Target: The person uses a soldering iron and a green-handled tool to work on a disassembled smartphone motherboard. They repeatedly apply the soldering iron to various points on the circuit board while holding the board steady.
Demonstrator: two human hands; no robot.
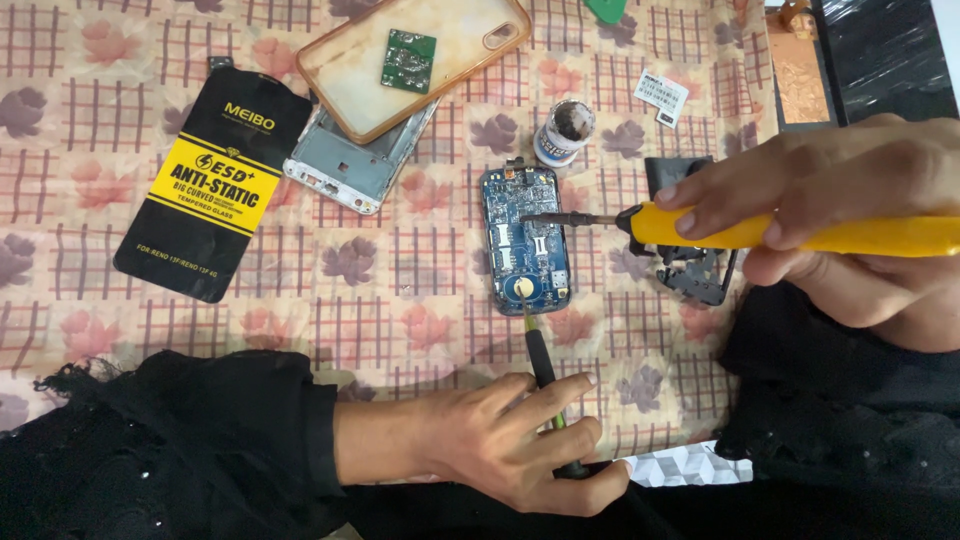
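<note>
A blue phone circuit board [525,238] lies on the flowered tablecloth at the centre. My right hand [850,210] grips a yellow-handled soldering iron [780,232]; its metal tip reaches left over the board's upper half. My left hand [520,440] holds a thin black-handled tool [541,362] upright, its tip resting at a round pale part near the board's lower end. Both arms wear black sleeves.
A small round jar [566,130] stands just above the board. A silver phone frame [360,160], a clear phone case [350,60] holding a green board [408,60], and a black-and-yellow flat packet [210,185] lie to the left. A black part [695,275] sits under my right hand.
</note>
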